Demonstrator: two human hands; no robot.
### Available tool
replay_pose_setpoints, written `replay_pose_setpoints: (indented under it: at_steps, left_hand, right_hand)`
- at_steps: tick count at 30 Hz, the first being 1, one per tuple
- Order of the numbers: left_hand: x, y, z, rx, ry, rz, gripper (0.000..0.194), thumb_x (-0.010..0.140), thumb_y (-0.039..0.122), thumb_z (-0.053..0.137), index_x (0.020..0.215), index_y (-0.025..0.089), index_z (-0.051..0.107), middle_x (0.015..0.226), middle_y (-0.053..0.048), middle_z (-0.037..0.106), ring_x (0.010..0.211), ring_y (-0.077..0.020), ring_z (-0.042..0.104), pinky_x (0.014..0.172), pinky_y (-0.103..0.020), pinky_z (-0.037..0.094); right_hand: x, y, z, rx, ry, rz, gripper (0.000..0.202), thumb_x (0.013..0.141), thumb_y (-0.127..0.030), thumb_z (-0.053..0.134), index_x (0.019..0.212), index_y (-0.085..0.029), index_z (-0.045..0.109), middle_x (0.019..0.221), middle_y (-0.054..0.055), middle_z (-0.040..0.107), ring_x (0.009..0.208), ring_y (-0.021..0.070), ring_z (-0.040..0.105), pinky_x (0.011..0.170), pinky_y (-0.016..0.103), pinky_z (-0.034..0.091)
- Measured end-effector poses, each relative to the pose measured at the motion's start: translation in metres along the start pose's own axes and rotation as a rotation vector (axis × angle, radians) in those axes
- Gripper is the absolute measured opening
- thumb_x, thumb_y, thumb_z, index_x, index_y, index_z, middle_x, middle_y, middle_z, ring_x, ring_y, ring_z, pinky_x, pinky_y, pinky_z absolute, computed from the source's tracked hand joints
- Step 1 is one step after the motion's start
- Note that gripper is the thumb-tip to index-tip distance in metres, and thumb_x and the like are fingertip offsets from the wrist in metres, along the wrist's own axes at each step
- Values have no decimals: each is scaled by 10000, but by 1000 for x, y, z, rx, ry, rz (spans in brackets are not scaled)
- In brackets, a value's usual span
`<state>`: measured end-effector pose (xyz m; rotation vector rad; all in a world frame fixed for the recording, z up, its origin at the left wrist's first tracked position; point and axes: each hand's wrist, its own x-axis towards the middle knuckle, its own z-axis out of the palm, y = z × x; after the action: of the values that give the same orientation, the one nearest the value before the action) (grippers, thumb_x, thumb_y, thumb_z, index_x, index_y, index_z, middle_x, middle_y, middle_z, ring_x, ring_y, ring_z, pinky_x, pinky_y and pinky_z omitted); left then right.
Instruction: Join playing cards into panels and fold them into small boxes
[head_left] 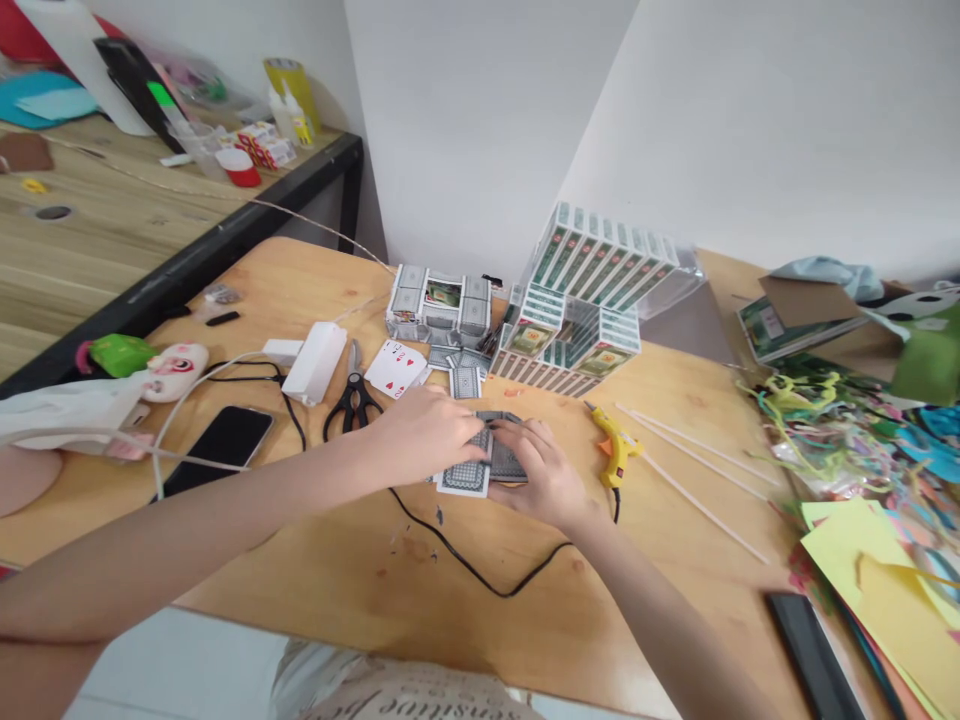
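Note:
Grey-backed playing cards (463, 478) are at the middle of the wooden table, between my two hands. My left hand (429, 432) comes over them from the left, its fingertips pinched at their upper edge. From the right, my right hand (541, 470) curls round the card piece, with the thumb under the near side and fingers on top. The fingers hide part of the cards. Just beyond lie more loose cards (465, 382) and a built piece of cards (439, 303). Face-up cards (395, 368) with red hearts rest beside black-handled scissors (352, 400).
Green-and-white card boxes (600, 262) are stacked at the back. To the right lie a yellow glue gun (619, 450), white glue sticks (705, 455) and coloured paper (862, 550). A phone (225, 445) and white box (315, 362) are left; a black cable (480, 575) crosses in front.

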<state>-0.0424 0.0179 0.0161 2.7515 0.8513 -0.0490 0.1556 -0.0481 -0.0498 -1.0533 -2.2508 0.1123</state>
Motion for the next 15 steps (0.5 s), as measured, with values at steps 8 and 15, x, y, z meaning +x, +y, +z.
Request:
replay_pose_setpoints:
  at_steps: [8, 15]
  left_hand:
    - [-27, 9, 10, -11, 128, 21, 818, 646, 596, 728, 1276, 147, 461, 1296, -164, 568, 1214, -339, 500, 1081, -496, 242]
    - [-11, -10, 7, -245, -126, -80, 467, 741, 386, 686, 1162, 204, 604, 1117, -79, 600, 936, -240, 625, 733, -304, 442]
  right_hand:
    - [8, -3, -9, 110, -49, 146, 502, 753, -399, 688, 1183, -189, 537, 1016, 129, 665, 905, 262, 643, 803, 407, 549]
    - [25, 3, -16, 330, -310, 509, 319, 713, -418, 721, 937, -197, 672, 836, 34, 713, 720, 183, 657, 666, 301, 523]
